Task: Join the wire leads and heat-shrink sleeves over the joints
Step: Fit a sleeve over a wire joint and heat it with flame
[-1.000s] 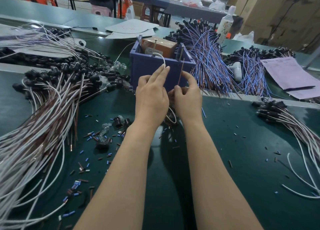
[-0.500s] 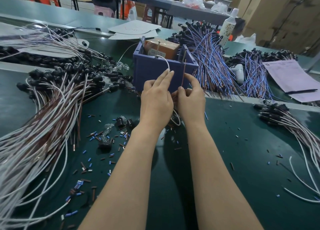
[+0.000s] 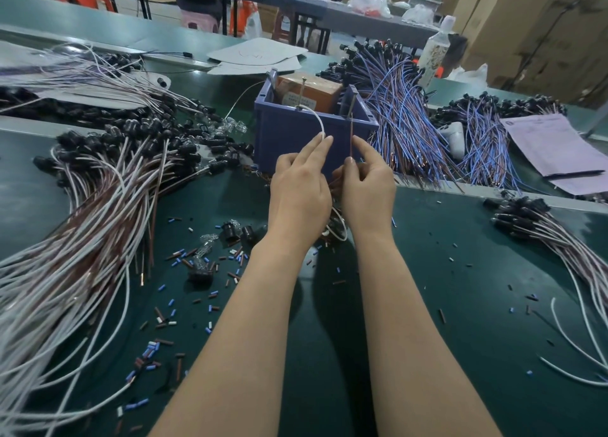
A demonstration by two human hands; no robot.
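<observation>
joining leads | your left hand point(image 3: 299, 190): grip unclear, straight fingers point(image 3: 312, 150) on white lead point(image 3: 319, 125) | your right hand point(image 3: 370, 186): grip pinches brown lead point(image 3: 351, 134) | both before blue bin point(image 3: 286, 134), far edge of surface point(image 3: 460, 272) | align tips before twisting

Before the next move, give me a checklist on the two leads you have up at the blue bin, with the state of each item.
1. Right hand pinches the brown lead between thumb and forefinger: ok.
2. Left hand has a firm grip on the white lead: cannot tell. Straight fingertips touch its end, and the thumb is hidden.
3. Leads untangled: ok. They stand side by side in front of the blue bin with a gap between them.
4. Sleeve already threaded on either lead: cannot tell, too small to see.
5. Spare sleeve pieces to hand: ok. They lie scattered on the green mat beside the left forearm.
</observation>
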